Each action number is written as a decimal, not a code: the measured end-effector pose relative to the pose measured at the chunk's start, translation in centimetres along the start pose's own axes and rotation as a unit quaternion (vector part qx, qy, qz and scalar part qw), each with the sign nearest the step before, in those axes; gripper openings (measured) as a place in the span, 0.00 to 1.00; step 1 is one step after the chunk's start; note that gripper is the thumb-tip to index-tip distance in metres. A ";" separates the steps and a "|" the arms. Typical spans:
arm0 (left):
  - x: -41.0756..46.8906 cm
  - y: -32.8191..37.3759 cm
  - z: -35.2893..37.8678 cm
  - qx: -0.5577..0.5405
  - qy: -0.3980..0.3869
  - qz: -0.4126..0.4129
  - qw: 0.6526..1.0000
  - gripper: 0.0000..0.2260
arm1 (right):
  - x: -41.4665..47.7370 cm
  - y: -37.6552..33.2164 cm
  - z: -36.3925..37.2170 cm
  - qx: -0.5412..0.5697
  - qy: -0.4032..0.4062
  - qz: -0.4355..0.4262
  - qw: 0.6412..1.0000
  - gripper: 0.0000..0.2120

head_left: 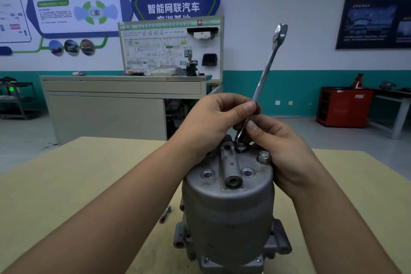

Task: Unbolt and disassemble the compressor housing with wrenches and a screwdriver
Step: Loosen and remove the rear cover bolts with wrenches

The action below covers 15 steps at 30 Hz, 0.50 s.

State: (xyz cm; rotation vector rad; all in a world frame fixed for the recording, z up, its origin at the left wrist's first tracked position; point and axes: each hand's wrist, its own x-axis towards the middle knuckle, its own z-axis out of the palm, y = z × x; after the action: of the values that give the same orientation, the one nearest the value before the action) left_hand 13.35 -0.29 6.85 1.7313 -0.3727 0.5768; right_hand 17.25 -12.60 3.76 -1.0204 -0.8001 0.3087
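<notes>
On the pale bench (pixel 66 173), the grey compressor housing (pixel 229 202) is stood upright, with a loose bolt (pixel 165 213) laid just beside it. The tilted wrench (pixel 266 66) is pinched mid-shaft by the left hand (pixel 213 122) and gripped low by the right hand (pixel 282 149), its lower end set on a top bolt (pixel 241 145). A grey cabinet (pixel 106 113) and red tool cart (pixel 342 107) are seen behind.

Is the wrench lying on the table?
No, the left hand and right hand hold the wrench up, its lower end on a bolt atop the compressor.

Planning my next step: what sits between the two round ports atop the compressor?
A raised mounting lug, bored at its near end, in the head view.
</notes>
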 end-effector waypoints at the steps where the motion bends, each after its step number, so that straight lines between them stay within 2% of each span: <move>1: 0.0 0.0 0.0 0.002 0.002 0.000 1.000 0.08 | 0.0 0.0 0.0 0.002 0.003 -0.001 1.000 0.10; 15: 0.0 0.0 -0.1 0.028 0.017 0.007 0.999 0.07 | 0.0 0.1 0.1 0.000 0.015 -0.012 1.000 0.10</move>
State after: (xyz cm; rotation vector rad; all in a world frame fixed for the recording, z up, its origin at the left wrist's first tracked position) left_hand 13.35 -0.16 6.89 1.7708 -0.3477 0.6313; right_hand 17.20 -12.42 3.70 -1.0125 -0.7848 0.2718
